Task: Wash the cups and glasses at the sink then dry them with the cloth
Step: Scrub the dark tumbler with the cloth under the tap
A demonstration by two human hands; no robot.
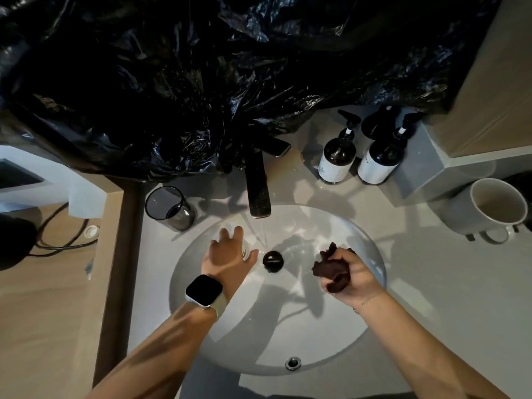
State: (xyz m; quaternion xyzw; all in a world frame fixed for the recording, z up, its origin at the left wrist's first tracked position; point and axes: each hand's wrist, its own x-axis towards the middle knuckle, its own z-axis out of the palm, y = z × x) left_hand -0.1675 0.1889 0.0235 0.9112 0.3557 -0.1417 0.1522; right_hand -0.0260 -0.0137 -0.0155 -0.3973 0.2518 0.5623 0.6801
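My left hand [227, 251] grips a clear glass [246, 249] inside the white round sink [201, 326], just left of the water stream falling from the dark faucet [257, 185]. Most of the glass is hidden behind the hand. My right hand [349, 273] holds a bunched dark brown cloth [329, 267] over the right part of the basin. A smoky dark glass [169, 207] stands upright on the counter left of the faucet. A white mug [492, 210] stands on the counter at the far right.
Two dark pump bottles [338, 158] with white labels stand behind the sink on the right. Black plastic sheeting [201, 82] hangs over the back wall. A dark drain plug [273, 261] sits at the basin's middle. Cables [60, 234] lie on the wooden surface at left.
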